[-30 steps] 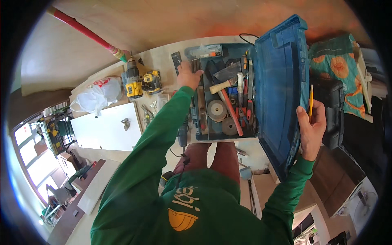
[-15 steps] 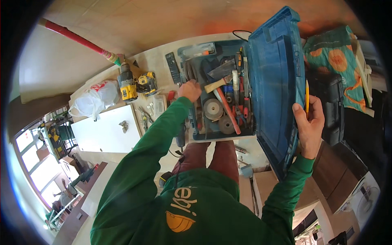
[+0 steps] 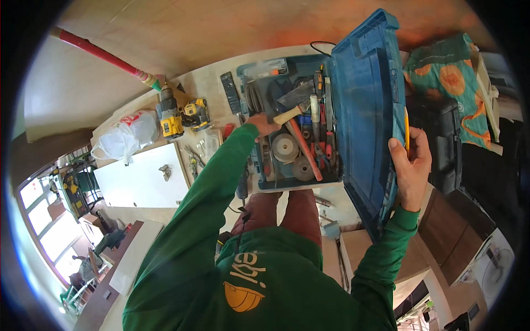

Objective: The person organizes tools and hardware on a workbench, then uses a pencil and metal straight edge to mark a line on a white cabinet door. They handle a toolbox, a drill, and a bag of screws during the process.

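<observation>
A blue tool case (image 3: 259, 185) lies open on the bench in front of me, full of hand tools. My left hand (image 3: 266, 124) reaches in over its left side, fingers stretched toward the hammer (image 3: 302, 144), which has a red handle. I see nothing held in that hand. Grinding discs (image 3: 285, 148) lie just below it, and pliers (image 3: 324, 157) and screwdrivers sit to the right. The raised blue lid (image 3: 364, 121) stands at the right. My right hand (image 3: 413, 168) is closed at its outer edge, with a yellow pencil (image 3: 407, 131) between the fingers.
Left of the case are a yellow drill (image 3: 171, 118), a second yellow power tool (image 3: 196, 113), a white plastic bag (image 3: 130, 135) and a white panel (image 3: 143, 177). Beyond the lid stand a black case (image 3: 444, 138) and a green-and-orange bag (image 3: 450, 83). A wall rises behind the bench.
My left hand has shifted from the case's left edge inward and slightly down, toward the hammer, its fingers now stretched out. My right hand stays at the lid with the pencil.
</observation>
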Action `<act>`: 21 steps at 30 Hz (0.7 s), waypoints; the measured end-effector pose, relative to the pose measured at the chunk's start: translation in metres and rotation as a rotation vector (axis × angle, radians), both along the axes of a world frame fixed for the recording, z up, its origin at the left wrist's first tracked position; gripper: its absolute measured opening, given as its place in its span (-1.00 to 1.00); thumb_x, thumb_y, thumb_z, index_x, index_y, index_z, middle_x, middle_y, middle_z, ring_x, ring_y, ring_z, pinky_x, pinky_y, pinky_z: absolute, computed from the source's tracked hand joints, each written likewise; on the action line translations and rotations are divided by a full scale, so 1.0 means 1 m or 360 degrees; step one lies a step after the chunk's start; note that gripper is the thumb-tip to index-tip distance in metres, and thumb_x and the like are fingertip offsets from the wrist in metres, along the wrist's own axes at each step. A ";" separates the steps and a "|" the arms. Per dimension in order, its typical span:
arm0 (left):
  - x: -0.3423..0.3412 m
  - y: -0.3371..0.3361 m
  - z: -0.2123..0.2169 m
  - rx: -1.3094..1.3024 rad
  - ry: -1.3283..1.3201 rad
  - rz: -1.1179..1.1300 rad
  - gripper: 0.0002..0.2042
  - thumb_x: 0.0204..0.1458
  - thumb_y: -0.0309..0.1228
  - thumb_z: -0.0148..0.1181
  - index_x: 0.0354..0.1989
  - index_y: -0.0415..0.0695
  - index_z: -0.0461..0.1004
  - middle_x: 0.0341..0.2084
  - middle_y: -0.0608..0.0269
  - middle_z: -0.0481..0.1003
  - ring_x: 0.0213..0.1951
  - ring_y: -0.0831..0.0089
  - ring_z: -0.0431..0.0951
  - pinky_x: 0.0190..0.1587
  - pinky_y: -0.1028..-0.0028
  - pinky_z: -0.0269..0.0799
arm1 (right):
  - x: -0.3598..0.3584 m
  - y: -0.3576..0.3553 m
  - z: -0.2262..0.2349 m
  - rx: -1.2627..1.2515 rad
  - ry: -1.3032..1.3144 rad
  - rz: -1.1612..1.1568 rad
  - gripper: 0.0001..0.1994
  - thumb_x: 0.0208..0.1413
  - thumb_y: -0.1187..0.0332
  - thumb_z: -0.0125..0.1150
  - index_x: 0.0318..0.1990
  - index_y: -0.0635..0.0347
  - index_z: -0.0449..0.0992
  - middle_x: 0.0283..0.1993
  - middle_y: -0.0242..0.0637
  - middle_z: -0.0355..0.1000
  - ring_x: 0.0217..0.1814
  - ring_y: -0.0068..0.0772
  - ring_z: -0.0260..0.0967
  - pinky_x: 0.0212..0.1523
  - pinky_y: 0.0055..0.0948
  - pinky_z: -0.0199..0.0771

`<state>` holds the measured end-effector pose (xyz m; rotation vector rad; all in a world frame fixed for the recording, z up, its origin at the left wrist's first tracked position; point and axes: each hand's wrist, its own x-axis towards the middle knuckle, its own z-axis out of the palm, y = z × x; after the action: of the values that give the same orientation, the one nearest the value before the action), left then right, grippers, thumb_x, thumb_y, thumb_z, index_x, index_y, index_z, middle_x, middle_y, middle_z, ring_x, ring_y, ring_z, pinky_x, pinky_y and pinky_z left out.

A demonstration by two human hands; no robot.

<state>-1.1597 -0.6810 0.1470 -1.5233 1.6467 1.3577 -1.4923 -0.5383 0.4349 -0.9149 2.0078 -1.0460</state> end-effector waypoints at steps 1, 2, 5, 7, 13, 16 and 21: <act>0.001 -0.003 0.002 0.0004 0.0016 -0.0060 0.03 0.10 0.30 0.24 0.40 -0.47 0.17 -0.32 -0.16 0.62 -0.44 0.18 0.69 -0.35 0.25 0.63 | 0.000 -0.001 -0.001 0.0000 0.0004 -0.0003 -0.74 0.20 0.38 0.38 -0.03 0.24 0.50 -0.36 -0.60 0.38 -0.38 -0.80 0.17 -0.36 -0.67 0.18; 0.003 -0.006 0.005 0.0008 0.0033 -0.0120 0.04 0.08 0.31 0.25 0.39 -0.48 0.18 -0.27 -0.20 0.61 -0.44 0.16 0.70 -0.35 0.25 0.63 | 0.000 0.000 -0.002 0.0000 -0.0007 0.0000 -0.74 0.20 0.38 0.38 -0.03 0.24 0.50 -0.37 -0.59 0.37 -0.38 -0.81 0.17 -0.37 -0.68 0.17; 0.001 -0.008 0.019 0.0000 0.0086 -0.0192 0.06 0.05 0.33 0.26 0.36 -0.50 0.20 0.00 -0.35 0.50 -0.27 0.02 0.70 -0.21 0.20 0.63 | -0.003 0.002 -0.005 -0.0008 0.0020 0.0017 -0.75 0.20 0.37 0.37 -0.04 0.24 0.49 -0.37 -0.58 0.37 -0.39 -0.81 0.17 -0.38 -0.67 0.15; 0.003 -0.002 0.014 -0.0190 0.0073 -0.0263 0.05 0.04 0.33 0.27 0.34 -0.51 0.22 0.13 -0.42 0.43 -0.11 -0.07 0.67 -0.06 0.15 0.60 | -0.007 0.000 -0.005 -0.0014 0.0023 -0.0013 -0.74 0.20 0.36 0.36 -0.04 0.24 0.49 -0.37 -0.57 0.37 -0.38 -0.80 0.17 -0.38 -0.67 0.15; 0.014 0.015 -0.020 -0.0589 0.0055 -0.0319 -0.05 0.05 0.23 0.32 0.30 -0.46 0.28 0.27 -0.47 0.28 0.20 -0.23 0.48 0.23 0.04 0.46 | -0.029 0.001 -0.005 0.0039 0.0029 -0.0016 -0.74 0.21 0.34 0.36 -0.05 0.23 0.48 -0.37 -0.58 0.36 -0.37 -0.78 0.19 -0.35 -0.64 0.17; 0.011 0.010 -0.016 -0.0532 -0.0068 -0.0459 -0.11 0.04 0.15 0.35 0.30 -0.41 0.29 0.26 -0.43 0.30 0.17 -0.22 0.51 0.22 0.03 0.47 | -0.031 0.004 -0.012 -0.0010 -0.0015 -0.0026 -0.75 0.21 0.35 0.37 -0.06 0.23 0.48 -0.37 -0.57 0.36 -0.37 -0.78 0.19 -0.36 -0.65 0.18; 0.015 0.008 0.032 -0.0419 -0.0102 -0.0497 -0.28 0.01 0.02 0.42 0.23 -0.20 0.38 0.24 -0.28 0.36 0.12 -0.17 0.54 0.14 0.02 0.51 | -0.025 0.003 -0.012 -0.0017 -0.0014 -0.0012 -0.74 0.21 0.35 0.39 -0.07 0.24 0.47 -0.36 -0.56 0.38 -0.37 -0.78 0.21 -0.37 -0.65 0.21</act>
<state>-1.1447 -0.6730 0.1787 -1.3575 1.9844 0.9482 -1.5177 -0.5357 0.4225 -0.9072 2.0014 -1.0637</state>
